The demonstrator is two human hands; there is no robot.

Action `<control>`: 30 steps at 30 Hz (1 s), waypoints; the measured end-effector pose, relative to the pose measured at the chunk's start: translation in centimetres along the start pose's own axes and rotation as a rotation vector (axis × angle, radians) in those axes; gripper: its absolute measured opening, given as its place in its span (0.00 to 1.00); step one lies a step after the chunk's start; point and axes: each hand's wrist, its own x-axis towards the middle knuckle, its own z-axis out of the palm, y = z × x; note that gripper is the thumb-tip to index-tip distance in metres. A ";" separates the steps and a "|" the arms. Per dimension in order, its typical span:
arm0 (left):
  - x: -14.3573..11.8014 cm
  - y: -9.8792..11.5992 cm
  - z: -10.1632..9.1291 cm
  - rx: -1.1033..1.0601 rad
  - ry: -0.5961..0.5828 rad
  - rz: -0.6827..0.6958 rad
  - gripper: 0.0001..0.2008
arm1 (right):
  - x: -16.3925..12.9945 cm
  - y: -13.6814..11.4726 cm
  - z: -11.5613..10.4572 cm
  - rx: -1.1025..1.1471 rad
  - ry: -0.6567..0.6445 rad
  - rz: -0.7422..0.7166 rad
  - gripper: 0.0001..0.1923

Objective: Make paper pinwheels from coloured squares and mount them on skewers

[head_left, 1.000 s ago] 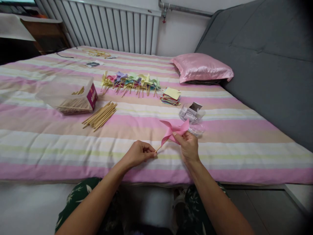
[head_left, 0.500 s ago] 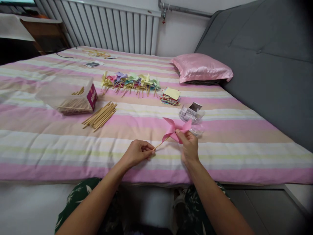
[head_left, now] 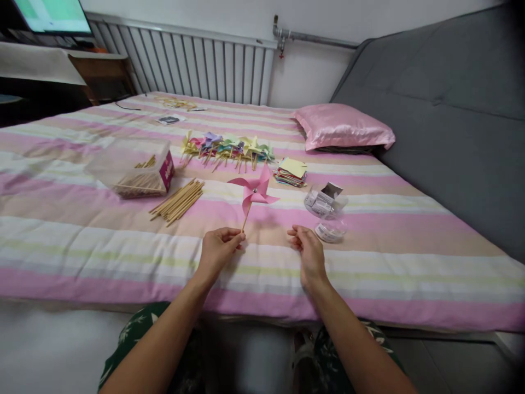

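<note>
The left hand point(head_left: 217, 249) pinches the lower end of a thin stick, hiding it, and holds the pink pinwheel point(head_left: 253, 190) upright above the striped bed point(head_left: 389, 241). The right hand point(head_left: 307, 249) hovers beside it, fingers loosely curled, its grip on nothing. Bare sheet lies between the hands and the bed's near edge. The small clear containers point(head_left: 328, 210) are hard to make out.

The stick's bottom end hides inside the left hand point(head_left: 219, 246). The monitor point(head_left: 53, 15) is cut off at the top edge. The small card point(head_left: 169, 119) is too tiny to read.
</note>
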 end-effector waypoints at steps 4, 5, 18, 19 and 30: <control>0.4 0.1 -0.8 -0.027 0.051 0.031 0.13 | -0.4 1.4 0.4 -0.190 -0.046 -0.081 0.17; 0.5 0.1 -1.1 -0.030 0.066 0.039 0.13 | -0.5 1.7 0.6 -0.275 -0.042 -0.117 0.18; 1.9 -2.2 -1.7 0.048 0.226 0.133 0.14 | -1.7 3.2 1.9 -0.788 0.042 -0.366 0.17; 2.0 -2.6 -1.5 0.074 0.252 0.154 0.13 | -1.8 3.3 1.9 -0.794 0.046 -0.373 0.17; 1.0 -4.5 -1.5 0.333 0.425 0.355 0.11 | -2.6 3.2 2.4 -0.828 0.073 -0.405 0.16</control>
